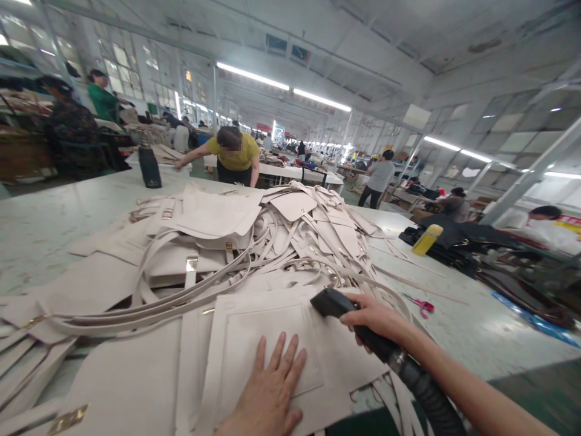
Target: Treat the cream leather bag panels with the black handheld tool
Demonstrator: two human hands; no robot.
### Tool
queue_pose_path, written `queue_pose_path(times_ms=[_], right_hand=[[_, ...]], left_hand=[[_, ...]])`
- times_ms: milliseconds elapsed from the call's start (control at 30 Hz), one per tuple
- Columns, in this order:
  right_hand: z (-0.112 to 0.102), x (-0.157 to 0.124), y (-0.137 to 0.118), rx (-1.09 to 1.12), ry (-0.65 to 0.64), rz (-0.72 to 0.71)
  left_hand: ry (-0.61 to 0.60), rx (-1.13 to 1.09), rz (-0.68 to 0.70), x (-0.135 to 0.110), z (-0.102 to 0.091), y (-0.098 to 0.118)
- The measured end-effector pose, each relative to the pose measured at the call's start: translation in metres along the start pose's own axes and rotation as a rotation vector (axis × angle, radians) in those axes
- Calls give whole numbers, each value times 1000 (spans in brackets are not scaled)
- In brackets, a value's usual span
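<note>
My left hand [275, 387] lies flat with fingers spread on a beige leather panel [245, 327] that has a stitched rectangular outline. My right hand [374, 318] is wrapped round a black hose nozzle [330, 301], whose tip is over the panel's upper right part. A ribbed black hose [424, 384] runs from the nozzle's lower end beneath my right forearm. Behind the panel is a heap of beige bag pieces [218, 212] with long straps [181, 306] and gold-coloured metal fittings. Whether the nozzle touches the panel I cannot tell.
Pink-handled scissors [424, 307] lie to the right on the pale table [454, 339]. Beyond them are a yellow bottle [427, 240] and dark material [458, 233]. A black bottle [149, 167] stands at the far left edge. A co-worker in yellow [236, 154] leans across behind the table.
</note>
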State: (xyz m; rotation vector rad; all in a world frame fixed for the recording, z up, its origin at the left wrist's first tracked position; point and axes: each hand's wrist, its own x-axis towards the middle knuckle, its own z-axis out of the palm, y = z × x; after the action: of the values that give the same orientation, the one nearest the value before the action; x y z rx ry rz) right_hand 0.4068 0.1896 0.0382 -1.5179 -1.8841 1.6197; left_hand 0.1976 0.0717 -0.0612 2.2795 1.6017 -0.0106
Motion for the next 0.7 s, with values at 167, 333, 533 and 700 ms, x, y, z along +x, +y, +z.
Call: queue_pose_path(times_ms=[167,333,533,700], right_hand=[[10,35,-5,-68,-131,97],[-10,61,-29,-151,-231,150],[-39,54,-27,-216,-312,229],[-13,70,-18,-181,-204,94]], left_hand=[[-56,-18,-6,-2,-11,3],[-68,11,19,0,-11,-1],[-93,15,112,7,3,-11],[-62,33,79,7,2,-9]])
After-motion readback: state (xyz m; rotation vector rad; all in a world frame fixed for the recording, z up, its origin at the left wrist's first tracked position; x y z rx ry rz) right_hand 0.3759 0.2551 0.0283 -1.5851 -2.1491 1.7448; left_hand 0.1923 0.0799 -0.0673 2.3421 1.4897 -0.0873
